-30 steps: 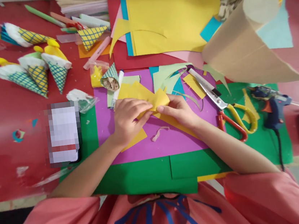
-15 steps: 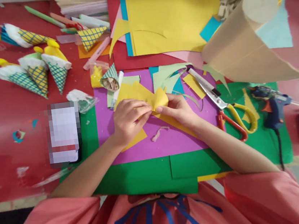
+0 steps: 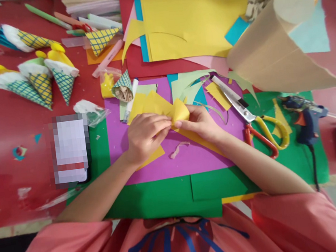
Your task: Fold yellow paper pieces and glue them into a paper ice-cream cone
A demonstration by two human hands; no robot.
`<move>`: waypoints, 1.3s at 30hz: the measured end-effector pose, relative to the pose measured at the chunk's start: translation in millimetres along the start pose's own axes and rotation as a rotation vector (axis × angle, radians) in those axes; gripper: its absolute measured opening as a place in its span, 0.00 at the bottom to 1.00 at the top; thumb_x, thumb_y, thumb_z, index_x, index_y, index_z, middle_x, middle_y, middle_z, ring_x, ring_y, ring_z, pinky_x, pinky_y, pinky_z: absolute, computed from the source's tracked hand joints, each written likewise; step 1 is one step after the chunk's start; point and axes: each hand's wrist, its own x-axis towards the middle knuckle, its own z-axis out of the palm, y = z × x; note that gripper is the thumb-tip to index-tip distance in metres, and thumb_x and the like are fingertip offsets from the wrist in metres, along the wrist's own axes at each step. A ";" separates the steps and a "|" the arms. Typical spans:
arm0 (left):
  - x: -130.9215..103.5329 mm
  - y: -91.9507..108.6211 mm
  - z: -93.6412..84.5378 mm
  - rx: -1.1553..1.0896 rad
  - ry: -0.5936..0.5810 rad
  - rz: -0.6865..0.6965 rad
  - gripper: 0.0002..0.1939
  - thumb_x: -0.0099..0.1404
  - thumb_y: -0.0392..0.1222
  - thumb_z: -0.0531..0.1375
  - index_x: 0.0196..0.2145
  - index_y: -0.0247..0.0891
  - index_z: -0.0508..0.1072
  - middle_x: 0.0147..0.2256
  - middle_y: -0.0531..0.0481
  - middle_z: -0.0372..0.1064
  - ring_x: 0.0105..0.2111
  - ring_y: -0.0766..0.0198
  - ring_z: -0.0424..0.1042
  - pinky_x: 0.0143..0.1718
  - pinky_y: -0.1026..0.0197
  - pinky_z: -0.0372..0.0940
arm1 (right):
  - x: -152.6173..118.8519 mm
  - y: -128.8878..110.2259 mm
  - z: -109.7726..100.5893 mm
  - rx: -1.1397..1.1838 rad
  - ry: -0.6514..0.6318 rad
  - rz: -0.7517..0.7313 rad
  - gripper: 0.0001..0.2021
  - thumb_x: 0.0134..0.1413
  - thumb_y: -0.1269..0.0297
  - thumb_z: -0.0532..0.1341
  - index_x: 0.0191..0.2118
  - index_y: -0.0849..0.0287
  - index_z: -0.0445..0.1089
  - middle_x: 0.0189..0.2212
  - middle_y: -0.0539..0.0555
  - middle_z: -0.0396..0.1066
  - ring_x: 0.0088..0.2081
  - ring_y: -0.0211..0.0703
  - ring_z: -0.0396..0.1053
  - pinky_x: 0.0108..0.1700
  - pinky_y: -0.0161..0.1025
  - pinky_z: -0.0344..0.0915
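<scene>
A curled piece of yellow paper is pinched between my two hands over the purple sheet. My left hand grips it from the left, thumb and fingertips together at its lower edge. On the other side my right hand holds the rolled part, with the thumb on its front. My fingers hide part of the paper. More yellow paper lies beneath both hands. A small pink twisted scrap rests on the purple sheet just below them.
Large scissors with red and yellow handles lie to the right, then a blue glue gun. At left are a phone and several decorated paper cones. A brown paper roll and yellow sheets occupy the back.
Both hands keep their hold on the yellow paper. The left fingers have shifted very slightly at the paper's edge, and the view has moved a little.
</scene>
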 end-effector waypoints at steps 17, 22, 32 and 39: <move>-0.3 3.9 -3.2 -0.036 0.034 0.066 0.06 0.63 0.32 0.61 0.38 0.39 0.73 0.37 0.50 0.79 0.39 0.65 0.79 0.41 0.65 0.74 | -0.1 -1.8 6.4 0.344 -0.046 0.207 0.11 0.40 0.65 0.73 0.30 0.60 0.73 0.23 0.46 0.73 0.26 0.33 0.71 0.35 0.33 0.70; -1.6 3.3 -3.3 -0.028 0.033 0.049 0.06 0.64 0.33 0.61 0.39 0.41 0.73 0.38 0.51 0.80 0.39 0.65 0.79 0.41 0.66 0.74 | -0.5 2.4 5.5 0.312 -0.049 0.204 0.12 0.42 0.63 0.72 0.33 0.60 0.73 0.28 0.49 0.76 0.30 0.36 0.74 0.38 0.36 0.71; 1.6 5.6 -4.1 -0.029 0.042 0.078 0.05 0.64 0.32 0.61 0.38 0.39 0.72 0.37 0.50 0.80 0.38 0.65 0.79 0.41 0.66 0.74 | 1.0 8.5 2.8 0.322 -0.067 0.258 0.12 0.41 0.63 0.73 0.34 0.61 0.77 0.26 0.50 0.77 0.29 0.35 0.73 0.37 0.34 0.71; -0.9 4.8 -3.9 0.004 -0.039 -0.017 0.05 0.67 0.39 0.58 0.35 0.41 0.74 0.35 0.52 0.80 0.37 0.65 0.79 0.39 0.64 0.74 | 2.3 9.9 1.8 0.325 -0.079 0.255 0.11 0.39 0.62 0.73 0.31 0.60 0.77 0.25 0.49 0.77 0.27 0.34 0.72 0.38 0.35 0.71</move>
